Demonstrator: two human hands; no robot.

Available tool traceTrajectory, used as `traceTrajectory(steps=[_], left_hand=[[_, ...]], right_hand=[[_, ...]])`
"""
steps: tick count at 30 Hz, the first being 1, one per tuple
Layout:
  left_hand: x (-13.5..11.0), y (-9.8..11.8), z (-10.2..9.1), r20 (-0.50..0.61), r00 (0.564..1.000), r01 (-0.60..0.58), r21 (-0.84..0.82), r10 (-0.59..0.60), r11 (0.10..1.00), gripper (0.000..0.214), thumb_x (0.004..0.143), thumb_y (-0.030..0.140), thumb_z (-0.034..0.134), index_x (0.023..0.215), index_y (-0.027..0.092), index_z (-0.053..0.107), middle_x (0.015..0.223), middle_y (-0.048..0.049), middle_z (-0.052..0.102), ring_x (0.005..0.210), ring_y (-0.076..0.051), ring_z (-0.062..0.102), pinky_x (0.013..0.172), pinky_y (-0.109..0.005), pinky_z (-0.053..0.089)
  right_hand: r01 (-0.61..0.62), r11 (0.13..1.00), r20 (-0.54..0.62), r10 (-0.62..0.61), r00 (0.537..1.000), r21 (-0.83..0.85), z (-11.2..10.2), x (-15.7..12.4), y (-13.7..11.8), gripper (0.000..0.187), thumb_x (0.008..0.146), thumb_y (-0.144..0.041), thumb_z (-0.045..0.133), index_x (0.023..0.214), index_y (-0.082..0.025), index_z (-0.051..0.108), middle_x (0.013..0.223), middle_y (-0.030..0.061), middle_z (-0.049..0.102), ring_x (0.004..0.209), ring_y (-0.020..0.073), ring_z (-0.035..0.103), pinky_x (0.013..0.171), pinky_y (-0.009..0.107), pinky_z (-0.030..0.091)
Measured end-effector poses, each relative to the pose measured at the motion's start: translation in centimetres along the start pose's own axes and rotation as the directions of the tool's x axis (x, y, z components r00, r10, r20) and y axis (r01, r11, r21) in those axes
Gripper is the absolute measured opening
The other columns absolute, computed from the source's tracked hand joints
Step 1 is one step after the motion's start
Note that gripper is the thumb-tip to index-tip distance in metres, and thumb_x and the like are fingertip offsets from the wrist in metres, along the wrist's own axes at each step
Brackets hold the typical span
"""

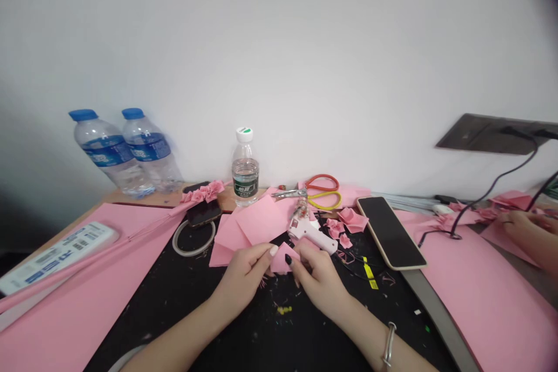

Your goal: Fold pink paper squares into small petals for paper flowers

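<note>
Between my two hands is a small folded piece of pink paper (281, 260). My left hand (244, 274) pinches its left side with thumb and fingers. On the right edge, my right hand (317, 279) presses the paper under its thumb. Just beyond the fingers lies a pale pink glue gun (316, 237). Square sheets of pink paper (261, 220) are spread behind my left hand. Several folded pink paper flowers (352, 220) rest right of the glue gun. Scissors (322, 190) with red and yellow handles lie further back.
A small water bottle (245, 171) stands by the wall, with two larger bottles (150, 154) leaning at left. A tape roll (194, 238) and a phone (392, 232) flank the work area. Cables run from a wall socket (488, 132). Another person's hand (525, 232) works at far right.
</note>
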State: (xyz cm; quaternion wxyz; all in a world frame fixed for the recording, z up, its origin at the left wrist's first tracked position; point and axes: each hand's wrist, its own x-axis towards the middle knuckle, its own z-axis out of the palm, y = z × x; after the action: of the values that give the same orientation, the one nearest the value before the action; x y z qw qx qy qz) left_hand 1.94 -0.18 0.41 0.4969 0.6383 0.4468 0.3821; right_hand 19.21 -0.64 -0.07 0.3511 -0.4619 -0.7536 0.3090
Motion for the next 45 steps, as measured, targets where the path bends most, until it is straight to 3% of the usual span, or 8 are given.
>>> traceTrajectory(steps=[3,8,12,17,20,27,33,45], left_hand=[[0.0,0.0,0.3,0.014,0.999,0.048,-0.055,-0.047,0.997,0.032,0.086,0.038,0.043,0.070,0.016,0.059,0.062,0.0012,0.057,0.062,-0.015,0.056,0.060,-0.023,0.046],[0.1,-0.1,0.5,0.090,0.993,0.083,-0.108,-0.074,0.991,0.027,0.082,0.035,0.048,0.095,0.017,0.065,0.081,-0.0028,0.065,0.076,-0.018,0.058,0.068,-0.025,0.048],[0.0,-0.1,0.6,0.056,0.994,0.096,-0.091,-0.091,0.991,0.028,0.083,0.035,0.047,0.092,0.016,0.065,0.077,-0.0019,0.063,0.072,-0.017,0.057,0.067,-0.025,0.048],[0.0,-0.1,0.4,0.030,0.997,0.077,-0.037,-0.076,0.996,0.023,0.082,0.032,0.048,0.081,0.016,0.064,0.063,0.0018,0.056,0.059,-0.013,0.052,0.057,-0.021,0.044],[0.0,-0.1,0.4,0.026,0.997,0.074,-0.048,-0.073,0.996,0.021,0.081,0.031,0.049,0.082,0.015,0.063,0.066,0.0006,0.059,0.063,-0.014,0.054,0.060,-0.022,0.046],[0.1,-0.3,0.4,0.000,0.996,0.086,-0.107,-0.087,0.991,0.022,0.080,0.033,0.050,0.086,0.016,0.064,0.076,-0.0030,0.065,0.074,-0.019,0.061,0.067,-0.027,0.051],[0.1,-0.5,0.3,-0.028,0.994,0.098,-0.159,-0.104,0.982,0.022,0.080,0.034,0.051,0.086,0.017,0.063,0.079,-0.0024,0.065,0.077,-0.019,0.061,0.070,-0.029,0.052],[0.0,-0.3,0.4,-0.010,0.997,0.076,-0.134,-0.078,0.988,0.019,0.082,0.032,0.049,0.084,0.016,0.060,0.074,-0.0013,0.061,0.078,-0.019,0.060,0.070,-0.029,0.052]], right_hand=[[-0.061,0.998,-0.103,0.057,0.993,-0.030,0.1,0.2,0.4,0.009,0.084,-0.020,0.049,0.075,-0.018,0.049,0.051,-0.0073,0.034,0.046,0.0103,0.035,0.045,0.021,0.026],[-0.069,0.995,-0.101,0.062,0.993,-0.069,0.2,0.2,0.7,0.003,0.083,-0.020,0.050,0.082,-0.018,0.052,0.050,-0.0081,0.033,0.045,0.0103,0.037,0.045,0.022,0.028],[-0.059,0.988,-0.126,0.041,0.991,-0.143,0.2,-0.1,0.6,0.013,0.082,-0.021,0.052,0.095,-0.019,0.051,0.049,-0.0086,0.034,0.044,0.0111,0.039,0.046,0.022,0.031],[0.009,0.992,-0.085,-0.020,0.996,-0.128,0.2,-0.2,0.1,0.024,0.079,-0.014,0.049,0.102,-0.019,0.051,0.066,-0.0023,0.053,0.048,0.0108,0.045,0.047,0.022,0.037],[0.024,0.994,-0.085,-0.033,0.996,-0.104,0.1,-0.2,-0.3,0.030,0.076,-0.009,0.047,0.104,-0.019,0.051,0.073,0.0001,0.057,0.049,0.0102,0.047,0.047,0.022,0.038],[-0.052,0.999,-0.163,0.052,0.985,0.001,0.1,0.1,-0.2,0.031,0.077,-0.009,0.045,0.105,-0.017,0.054,0.061,-0.0026,0.052,0.049,0.0107,0.046,0.046,0.021,0.037],[-0.042,0.993,-0.133,0.057,0.989,0.114,0.0,0.1,-0.2,0.031,0.078,-0.010,0.045,0.107,-0.019,0.054,0.082,0.0028,0.059,0.056,0.0111,0.049,0.048,0.021,0.039],[-0.050,0.985,-0.175,0.079,0.981,0.168,0.0,0.3,-0.2,0.034,0.074,-0.006,0.043,0.103,-0.019,0.055,0.088,0.0038,0.060,0.060,0.0115,0.052,0.049,0.021,0.040]])
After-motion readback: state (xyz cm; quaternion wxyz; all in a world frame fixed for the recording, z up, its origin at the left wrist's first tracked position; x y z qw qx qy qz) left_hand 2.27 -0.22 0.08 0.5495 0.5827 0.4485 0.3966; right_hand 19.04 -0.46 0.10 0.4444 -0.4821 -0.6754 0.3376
